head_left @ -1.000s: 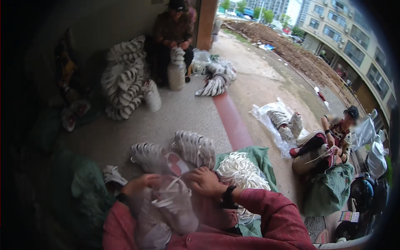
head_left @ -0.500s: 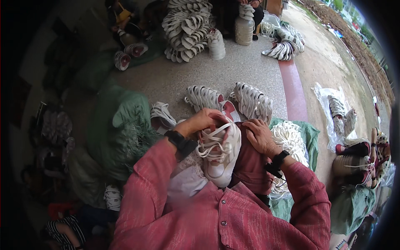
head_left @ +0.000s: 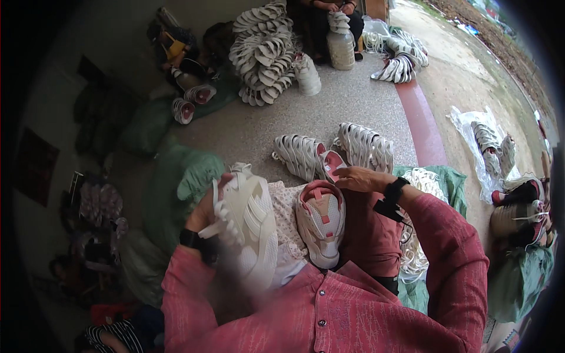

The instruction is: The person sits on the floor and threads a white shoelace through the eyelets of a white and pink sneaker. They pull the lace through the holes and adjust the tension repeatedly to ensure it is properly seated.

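Note:
At the left, my left hand (head_left: 203,212) is closed around a white shoe (head_left: 253,217) with loose laces, held up beside my lap. Part of this shoe's lower end is blurred. A second shoe upper (head_left: 321,229), white and beige with a red lining and no laces seen in it, lies toe toward me on my lap. Past it, my right hand (head_left: 365,178) reaches left with its fingertips closed at the edge of a red-lined shoe upper (head_left: 333,163). That piece sits at the near end of a row of nested white uppers (head_left: 298,154).
Another row of white uppers (head_left: 366,144) lies just beyond my right hand. White laces (head_left: 415,253) are heaped on green sacking at my right. A green sack (head_left: 188,176) stands at the left. Farther off, a co-worker's hands (head_left: 340,8) are at uppers on a pale jar (head_left: 341,47).
The laced shoe has gone from mid-lap to the left with my left hand. Another upper now shows on my lap. My right hand has left my thigh for the row of uppers.

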### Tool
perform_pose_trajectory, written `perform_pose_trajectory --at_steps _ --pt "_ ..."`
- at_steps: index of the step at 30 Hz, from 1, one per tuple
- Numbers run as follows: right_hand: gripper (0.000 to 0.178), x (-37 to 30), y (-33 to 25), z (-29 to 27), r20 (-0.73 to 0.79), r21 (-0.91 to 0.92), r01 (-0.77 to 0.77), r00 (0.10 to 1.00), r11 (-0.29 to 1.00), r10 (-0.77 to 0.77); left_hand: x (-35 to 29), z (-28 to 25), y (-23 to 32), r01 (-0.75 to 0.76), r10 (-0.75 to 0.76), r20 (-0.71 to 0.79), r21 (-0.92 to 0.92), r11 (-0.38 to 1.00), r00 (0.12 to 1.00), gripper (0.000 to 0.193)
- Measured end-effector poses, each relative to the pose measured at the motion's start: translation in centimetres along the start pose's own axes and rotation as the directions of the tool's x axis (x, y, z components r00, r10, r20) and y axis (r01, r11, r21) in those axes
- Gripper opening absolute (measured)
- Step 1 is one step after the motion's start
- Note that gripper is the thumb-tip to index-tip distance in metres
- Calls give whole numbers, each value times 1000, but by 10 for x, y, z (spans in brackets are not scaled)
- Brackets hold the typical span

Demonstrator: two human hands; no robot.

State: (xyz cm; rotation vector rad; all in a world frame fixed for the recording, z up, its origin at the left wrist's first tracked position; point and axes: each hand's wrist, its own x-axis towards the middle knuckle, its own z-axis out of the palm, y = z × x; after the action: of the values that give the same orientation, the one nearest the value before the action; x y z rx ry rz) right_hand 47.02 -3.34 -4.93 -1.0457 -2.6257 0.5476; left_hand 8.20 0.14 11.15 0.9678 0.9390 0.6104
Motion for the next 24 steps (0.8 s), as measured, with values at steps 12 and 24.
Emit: perform_pose_trajectory --at_steps 12,24 --pt "30 15 -40 -12 -141 444 -366 873 818 467 -14 -36 -16 98 -97 145 0 995 985 52" --pt "26 -99 -59 -43 -253 933 359 659 -1 708 15 -78 -20 40 -62 159 139 989 985 38"
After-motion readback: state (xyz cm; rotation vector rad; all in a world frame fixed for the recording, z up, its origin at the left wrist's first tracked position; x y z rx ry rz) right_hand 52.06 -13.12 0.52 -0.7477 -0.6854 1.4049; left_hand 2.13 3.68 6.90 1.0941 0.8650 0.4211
